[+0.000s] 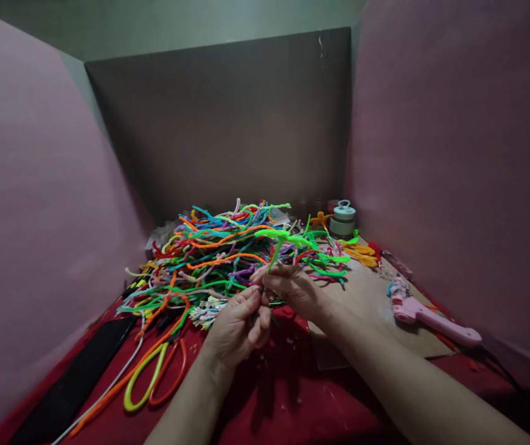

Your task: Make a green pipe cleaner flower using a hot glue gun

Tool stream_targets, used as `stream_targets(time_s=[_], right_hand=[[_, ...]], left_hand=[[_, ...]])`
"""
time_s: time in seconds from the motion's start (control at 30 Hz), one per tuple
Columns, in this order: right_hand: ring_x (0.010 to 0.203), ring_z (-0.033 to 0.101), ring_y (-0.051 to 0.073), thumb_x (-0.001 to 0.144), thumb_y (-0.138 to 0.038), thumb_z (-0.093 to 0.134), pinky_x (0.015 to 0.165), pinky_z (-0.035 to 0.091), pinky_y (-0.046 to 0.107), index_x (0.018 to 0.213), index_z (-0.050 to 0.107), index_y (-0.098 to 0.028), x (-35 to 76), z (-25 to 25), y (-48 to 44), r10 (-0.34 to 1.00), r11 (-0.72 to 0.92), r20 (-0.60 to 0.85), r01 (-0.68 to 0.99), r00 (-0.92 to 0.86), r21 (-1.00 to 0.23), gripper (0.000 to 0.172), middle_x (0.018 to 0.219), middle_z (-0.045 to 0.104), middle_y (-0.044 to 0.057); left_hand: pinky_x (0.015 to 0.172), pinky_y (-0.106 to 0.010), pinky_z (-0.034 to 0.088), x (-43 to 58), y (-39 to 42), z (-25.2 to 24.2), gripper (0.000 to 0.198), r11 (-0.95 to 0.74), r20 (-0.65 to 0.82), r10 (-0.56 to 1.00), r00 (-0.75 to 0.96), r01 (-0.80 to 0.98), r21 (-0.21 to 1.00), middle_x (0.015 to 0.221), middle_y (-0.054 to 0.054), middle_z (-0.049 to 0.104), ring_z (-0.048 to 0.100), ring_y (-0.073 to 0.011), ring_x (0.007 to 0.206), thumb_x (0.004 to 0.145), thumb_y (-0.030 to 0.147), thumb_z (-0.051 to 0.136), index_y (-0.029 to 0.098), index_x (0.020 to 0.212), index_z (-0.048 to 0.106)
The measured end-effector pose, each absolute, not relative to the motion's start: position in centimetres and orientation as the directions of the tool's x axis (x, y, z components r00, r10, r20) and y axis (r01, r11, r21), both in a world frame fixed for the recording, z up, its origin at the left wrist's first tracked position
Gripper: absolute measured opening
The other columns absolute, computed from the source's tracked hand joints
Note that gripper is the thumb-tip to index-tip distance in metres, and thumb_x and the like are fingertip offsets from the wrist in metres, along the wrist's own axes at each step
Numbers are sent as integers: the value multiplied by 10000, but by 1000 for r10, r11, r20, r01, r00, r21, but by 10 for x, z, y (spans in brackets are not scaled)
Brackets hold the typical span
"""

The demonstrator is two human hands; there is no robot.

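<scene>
My left hand (pixel 239 324) and my right hand (pixel 292 287) meet above the red cloth, both with fingers pinched closed on the stem of a bright green pipe cleaner piece (pixel 287 240) that rises and branches above them. Just behind the hands lies a big tangled pile of colourful pipe cleaners (pixel 213 253). My left hand holds the lower end of the stem, my right the part just above.
Scissors with yellow and orange handles (pixel 156 371) lie at the front left beside a black flat object (pixel 74 383). A pink glue gun (pixel 425 315) rests on a cardboard sheet (pixel 371 296) at the right. Tape rolls (pixel 342 219) stand at the back. Pink panels wall both sides.
</scene>
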State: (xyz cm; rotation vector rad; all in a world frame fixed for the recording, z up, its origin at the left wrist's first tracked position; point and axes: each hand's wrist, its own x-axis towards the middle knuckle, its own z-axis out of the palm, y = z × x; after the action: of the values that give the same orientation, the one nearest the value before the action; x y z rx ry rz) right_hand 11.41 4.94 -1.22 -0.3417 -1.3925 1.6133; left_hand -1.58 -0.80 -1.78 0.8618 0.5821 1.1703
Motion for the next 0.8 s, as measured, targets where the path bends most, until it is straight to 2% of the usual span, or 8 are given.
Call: stream_targets(time_s=[0.2,0.4,0.6,0.7,0.8], right_hand=[[612,526,118,754,-352,623,613,391,256,863,698,-182,116,-13,51,753,97,326,-395,-571,-914,215,650,612,4],[655,542,126,694,-304,667,638,407,254,864,694,-180,118,-14,52,721,10,331,-469,-608,-883,212,715,622,6],[667,541,124,692,-265,666,652,413,256,806,702,-170,117,-8,47,762,24,346,-510,-548,-860,153,750,625,16],[647,542,117,713,-270,649,673,421,266,771,688,-158,117,-5,46,758,44,356,-502,-546,-864,132,717,613,8],[638,554,115,737,-287,634,689,431,267,716,664,-161,116,-2,42,753,130,400,-478,-523,-869,131,696,611,-1]], left_hand=[[281,-136,349,-12,-9,-20,182,123,89,945,316,-591,798,438,18,572,373,-42,236,857,262,498,128,748,557],[258,-110,287,-12,-10,-16,197,129,61,960,274,-625,770,390,28,548,291,-17,186,870,219,473,113,744,582],[256,-113,267,-12,-11,-17,209,142,52,955,293,-603,785,366,40,516,265,-18,186,871,241,473,122,736,578],[277,-133,311,-11,-10,-19,193,114,66,958,280,-582,805,386,45,514,302,-28,210,851,277,508,133,743,577],[329,-156,370,-10,-7,-18,177,75,63,970,233,-538,839,458,24,558,413,-50,283,825,303,546,139,770,581]])
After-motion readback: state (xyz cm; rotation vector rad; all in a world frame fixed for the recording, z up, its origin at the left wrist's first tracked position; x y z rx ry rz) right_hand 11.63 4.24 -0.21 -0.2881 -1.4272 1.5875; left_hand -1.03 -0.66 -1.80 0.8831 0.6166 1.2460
